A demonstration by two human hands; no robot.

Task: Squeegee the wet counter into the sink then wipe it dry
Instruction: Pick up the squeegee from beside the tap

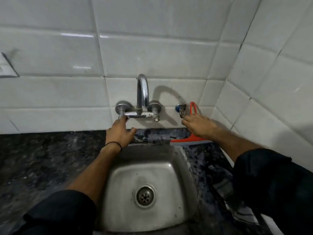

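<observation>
An orange squeegee point(189, 140) stands against the tiled wall behind the sink's far right corner, blade down on the wet dark granite counter point(157, 135), its handle loop point(193, 108) sticking up. My right hand point(199, 125) covers the middle of its handle, fingers curled around it. My left hand point(120, 131) reaches to the left tap knob point(122, 111) of the chrome faucet point(143, 95), fingertips touching the lever, thumb spread. The steel sink point(128, 167) lies below both arms, its drain point(145, 196) in the middle.
A small angle valve point(181, 109) sticks out of the wall just left of the squeegee handle. White tiled walls meet in a corner at the right. A striped cloth point(243, 212) lies on the counter right of the sink. A wall switch plate point(6, 67) sits at the far left.
</observation>
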